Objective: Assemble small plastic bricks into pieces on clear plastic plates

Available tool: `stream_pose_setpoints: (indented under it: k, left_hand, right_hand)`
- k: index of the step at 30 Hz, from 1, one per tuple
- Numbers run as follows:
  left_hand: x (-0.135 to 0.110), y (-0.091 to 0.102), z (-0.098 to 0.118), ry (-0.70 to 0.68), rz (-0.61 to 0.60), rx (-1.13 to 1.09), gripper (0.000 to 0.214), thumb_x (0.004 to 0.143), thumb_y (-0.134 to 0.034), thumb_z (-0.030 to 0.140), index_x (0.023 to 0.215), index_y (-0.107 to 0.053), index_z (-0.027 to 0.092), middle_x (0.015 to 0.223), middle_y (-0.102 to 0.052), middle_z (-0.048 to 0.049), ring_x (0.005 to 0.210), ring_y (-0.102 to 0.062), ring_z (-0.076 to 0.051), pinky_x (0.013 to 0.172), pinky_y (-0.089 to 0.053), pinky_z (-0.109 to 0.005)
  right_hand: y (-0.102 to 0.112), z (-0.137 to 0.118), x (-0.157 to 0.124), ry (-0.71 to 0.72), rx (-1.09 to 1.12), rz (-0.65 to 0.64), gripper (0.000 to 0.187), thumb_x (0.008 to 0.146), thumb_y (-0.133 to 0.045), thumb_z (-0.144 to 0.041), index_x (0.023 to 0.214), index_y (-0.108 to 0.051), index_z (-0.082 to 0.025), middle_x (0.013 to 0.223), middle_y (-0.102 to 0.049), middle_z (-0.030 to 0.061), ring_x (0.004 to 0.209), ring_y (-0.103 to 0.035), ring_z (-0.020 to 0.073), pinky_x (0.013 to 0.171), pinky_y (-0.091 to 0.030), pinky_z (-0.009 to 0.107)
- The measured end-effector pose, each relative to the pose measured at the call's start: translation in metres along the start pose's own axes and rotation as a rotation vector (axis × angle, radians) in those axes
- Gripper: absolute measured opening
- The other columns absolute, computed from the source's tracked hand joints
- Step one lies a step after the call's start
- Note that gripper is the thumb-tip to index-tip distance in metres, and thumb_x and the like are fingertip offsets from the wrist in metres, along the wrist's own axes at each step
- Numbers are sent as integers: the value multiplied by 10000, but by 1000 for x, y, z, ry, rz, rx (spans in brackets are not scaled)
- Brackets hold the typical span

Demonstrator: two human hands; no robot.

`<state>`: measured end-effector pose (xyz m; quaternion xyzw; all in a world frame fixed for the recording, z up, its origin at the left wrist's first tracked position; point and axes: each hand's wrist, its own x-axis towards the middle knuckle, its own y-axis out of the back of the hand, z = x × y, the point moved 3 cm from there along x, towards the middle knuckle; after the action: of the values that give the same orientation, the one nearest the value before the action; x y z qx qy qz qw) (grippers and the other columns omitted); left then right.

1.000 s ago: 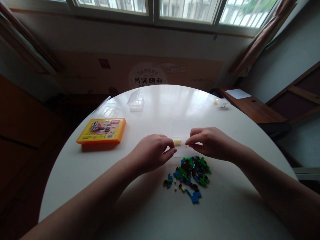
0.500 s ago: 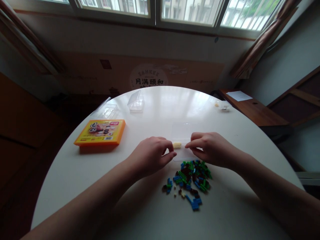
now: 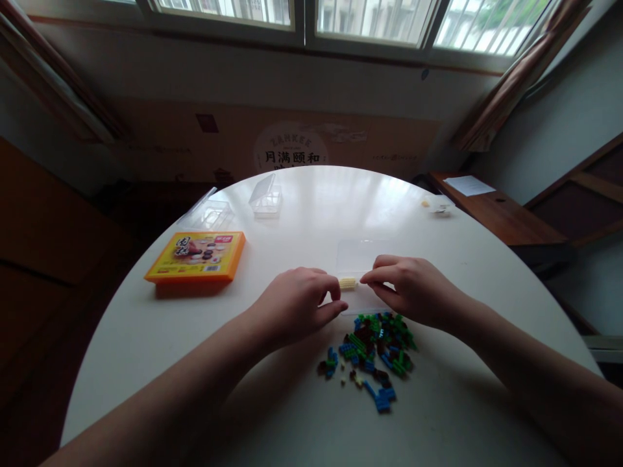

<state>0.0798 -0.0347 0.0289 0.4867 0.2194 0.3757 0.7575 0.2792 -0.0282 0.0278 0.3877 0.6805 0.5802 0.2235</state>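
My left hand and my right hand meet over the middle of a round white table. Between their pinched fingertips sits a small pale yellow block piece; the left fingers grip its left end and the right fingertips close on its right end. Just behind the hands lies a shallow clear plastic tray. In front of them is a loose pile of small green, blue and brown building blocks.
An orange box with a printed lid lies at the left. Two clear plastic cases stand at the far left rim. A small clear item rests at the far right edge. A wooden desk stands beyond.
Both hands stay pinched on the yellow piece. The view has shifted slightly, so the hands and the block pile sit a little lower in the picture than one second ago.
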Motion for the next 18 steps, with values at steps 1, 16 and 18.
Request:
stream_pose_setpoints:
  k: [1, 16, 18]
  left_hand:
    - [0, 0, 0, 1, 0, -1, 164, 864, -606, 360, 834, -688, 221, 776, -661, -5, 644, -540, -140, 582, -358, -249]
    - [0, -2, 0, 1, -5, 28, 208, 875, -589, 391, 830, -702, 223, 762, -670, -13, 637, -553, -148, 580, -364, -254]
    - [0, -2, 0, 6, -10, 32, 206, 874, -590, 397, 836, -704, 230, 769, -672, -10, 643, -554, -154, 589, -371, -258]
  right_hand:
    - [-1, 0, 0, 1, -4, -6, 228, 869, -559, -181, 966, -744, -272, 921, -695, -4, 726, -620, 126, 620, -396, 248]
    - [-4, -3, 3, 40, -42, -32, 210, 888, -560, -222, 986, -734, -284, 871, -680, -3, 673, -590, 116, 572, -346, 244]
    - [-5, -3, 3, 37, -45, -36, 206, 889, -560, -228, 981, -733, -291, 870, -678, -8, 676, -589, 117, 573, -342, 244]
